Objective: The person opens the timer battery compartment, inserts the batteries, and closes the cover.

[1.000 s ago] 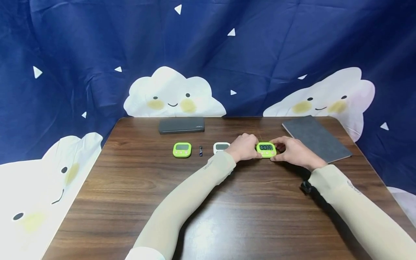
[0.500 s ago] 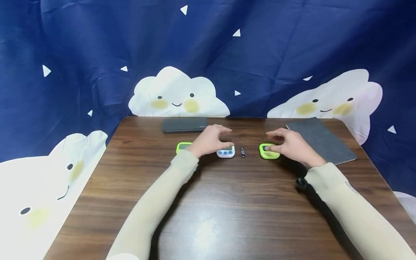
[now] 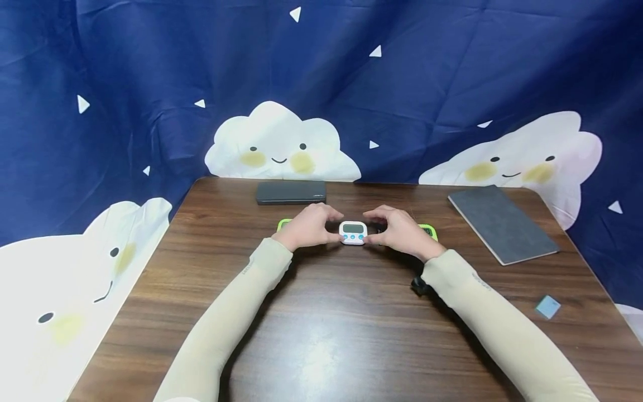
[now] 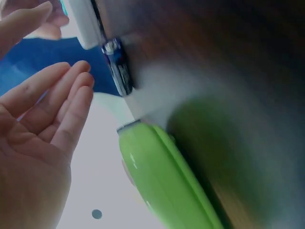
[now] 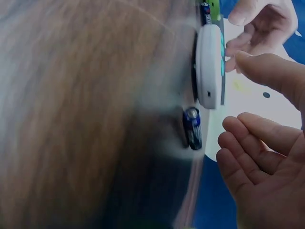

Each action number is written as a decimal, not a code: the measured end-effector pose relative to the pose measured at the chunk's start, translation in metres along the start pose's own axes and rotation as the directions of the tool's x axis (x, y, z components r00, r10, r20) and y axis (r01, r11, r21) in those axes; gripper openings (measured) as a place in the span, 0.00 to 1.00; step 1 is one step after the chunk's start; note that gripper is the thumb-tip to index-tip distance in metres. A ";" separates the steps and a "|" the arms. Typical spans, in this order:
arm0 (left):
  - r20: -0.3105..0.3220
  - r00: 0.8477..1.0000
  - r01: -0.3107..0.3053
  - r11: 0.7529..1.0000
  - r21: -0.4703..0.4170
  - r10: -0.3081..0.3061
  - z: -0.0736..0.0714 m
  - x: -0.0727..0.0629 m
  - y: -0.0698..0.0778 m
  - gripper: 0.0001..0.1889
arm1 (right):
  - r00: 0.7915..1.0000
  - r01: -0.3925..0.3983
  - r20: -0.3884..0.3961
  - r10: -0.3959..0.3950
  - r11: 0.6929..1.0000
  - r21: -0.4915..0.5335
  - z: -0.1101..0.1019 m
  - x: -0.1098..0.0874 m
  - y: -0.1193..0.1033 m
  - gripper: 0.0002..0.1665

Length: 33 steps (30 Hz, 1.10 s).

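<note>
A white timer [image 3: 353, 232] with blue buttons lies on the table between my two hands. Left of it is my left hand [image 3: 312, 228], thumb near the timer's edge and fingers spread apart from it. My right hand [image 3: 399, 230] mirrors this on the other side, its fingers loosely extended. Whether either thumb touches the timer I cannot tell. In the left wrist view a battery [image 4: 118, 67] lies between the white timer and a green timer [image 4: 159, 176]. The right wrist view shows another battery [image 5: 192, 129] beside the white timer. A second green timer [image 3: 428, 230] is partly hidden behind my right hand.
A dark flat case [image 3: 291, 192] lies at the table's back edge. Back right is a grey notebook [image 3: 502, 223], and a small light-blue square [image 3: 547, 307] lies nearer me on the right. A blue cloth [image 3: 321, 61] with clouds hangs behind the table.
Both hands were at the right green timer, its display showing digits. My left hand has since moved left, then my right hand followed, letting go of that timer, to flank the white one.
</note>
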<state>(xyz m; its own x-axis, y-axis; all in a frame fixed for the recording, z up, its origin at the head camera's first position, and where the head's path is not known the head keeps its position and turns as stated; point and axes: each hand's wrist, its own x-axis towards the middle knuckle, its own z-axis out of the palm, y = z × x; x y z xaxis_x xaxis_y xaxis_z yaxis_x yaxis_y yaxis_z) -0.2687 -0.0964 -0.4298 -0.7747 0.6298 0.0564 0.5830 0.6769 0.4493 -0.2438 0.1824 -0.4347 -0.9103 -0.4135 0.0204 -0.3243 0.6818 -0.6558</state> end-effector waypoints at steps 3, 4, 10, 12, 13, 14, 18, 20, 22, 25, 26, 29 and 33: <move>0.018 1.000 -0.012 0.998 0.054 0.011 0.003 0.002 0.003 0.28 | 1.000 0.010 0.019 -0.010 1.000 0.000 0.007 0.003 -0.003 0.43; 0.028 1.000 -0.010 0.998 0.064 0.008 0.003 0.002 0.004 0.28 | 1.000 0.015 0.024 -0.015 1.000 -0.001 0.008 0.004 -0.004 0.43; 0.051 0.999 -0.017 0.996 0.089 0.013 0.012 0.008 -0.004 0.26 | 0.999 0.019 0.036 -0.017 0.999 -0.043 0.011 0.004 -0.006 0.45; 0.053 0.999 -0.008 0.995 0.097 0.003 0.007 0.005 0.006 0.24 | 0.999 0.017 0.034 -0.015 0.998 -0.056 0.012 0.004 -0.006 0.44; 0.049 0.999 -0.013 0.995 0.099 0.008 0.008 0.005 0.006 0.23 | 0.999 0.017 0.036 -0.014 0.998 -0.057 0.013 0.004 -0.005 0.44; 0.050 0.999 -0.016 0.995 0.099 0.011 0.008 0.006 0.006 0.23 | 0.999 0.016 0.037 -0.014 0.998 -0.061 0.013 0.004 -0.005 0.44; 0.056 0.998 -0.022 0.995 0.093 0.017 0.008 0.007 0.005 0.22 | 0.999 0.011 0.042 -0.008 0.997 -0.074 0.016 0.004 -0.003 0.42; 0.063 0.998 -0.021 0.996 0.082 0.016 0.008 0.007 0.005 0.21 | 0.999 0.010 0.039 -0.007 0.997 -0.079 0.016 0.004 -0.002 0.42; 0.069 0.998 -0.014 0.998 0.068 0.009 0.007 0.006 0.005 0.21 | 0.999 0.010 0.033 -0.008 0.997 -0.081 0.017 0.004 -0.002 0.41; 0.074 0.997 0.004 0.999 0.041 -0.007 0.006 0.006 0.004 0.21 | 1.000 0.011 0.029 -0.009 0.997 -0.076 0.017 0.004 -0.003 0.40; 0.074 0.997 0.008 0.999 0.036 -0.011 0.006 0.006 0.004 0.22 | 1.000 0.013 0.030 -0.010 0.997 -0.076 0.016 0.005 -0.003 0.39; 0.057 0.998 0.013 1.000 0.005 -0.014 0.003 0.005 0.002 0.23 | 0.999 0.007 0.032 -0.005 0.998 -0.060 0.013 0.005 -0.007 0.39; -0.005 1.000 0.005 0.998 -0.067 -0.005 -0.008 0.000 0.003 0.24 | 1.000 -0.008 0.011 0.009 1.000 -0.010 0.003 0.002 -0.014 0.38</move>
<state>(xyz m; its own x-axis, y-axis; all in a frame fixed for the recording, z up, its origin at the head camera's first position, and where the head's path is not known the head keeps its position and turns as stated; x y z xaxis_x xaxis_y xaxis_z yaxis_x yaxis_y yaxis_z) -0.2691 -0.0977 -0.4216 -0.7792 0.6240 0.0589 0.5615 0.6531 0.5081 -0.2402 0.1699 -0.4278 -0.9101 -0.4143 0.0064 -0.3192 0.6912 -0.6484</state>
